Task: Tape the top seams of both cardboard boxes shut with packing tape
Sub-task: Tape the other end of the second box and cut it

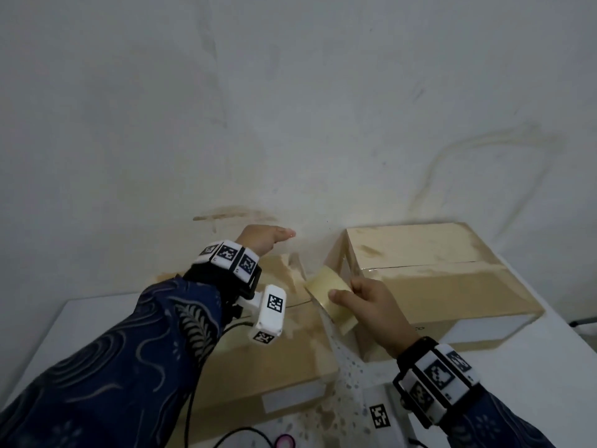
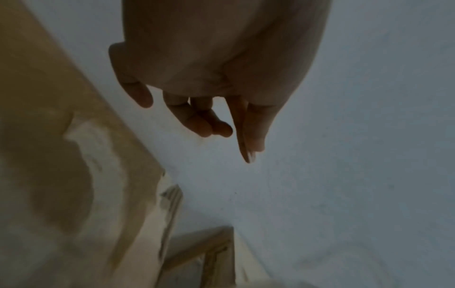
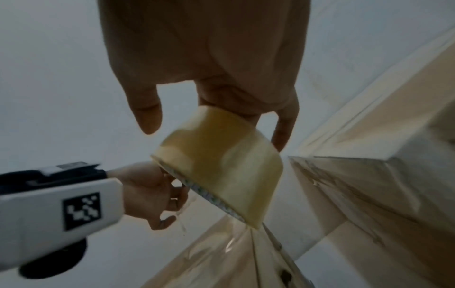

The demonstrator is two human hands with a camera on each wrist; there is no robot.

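Right hand point(image 1: 376, 313) gripping tape roll point(image 1: 329, 297) between both boxes, left hand point(image 1: 263, 239) loosely spread above left box point(image 1: 258, 367)

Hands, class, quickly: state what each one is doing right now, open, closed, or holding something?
Left hand: open, fingers loosely extended, holding nothing.
Right hand: gripping the roll of packing tape.

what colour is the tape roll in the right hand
Pale yellowish tan, translucent tape roll held by the right hand; clearest in the right wrist view.
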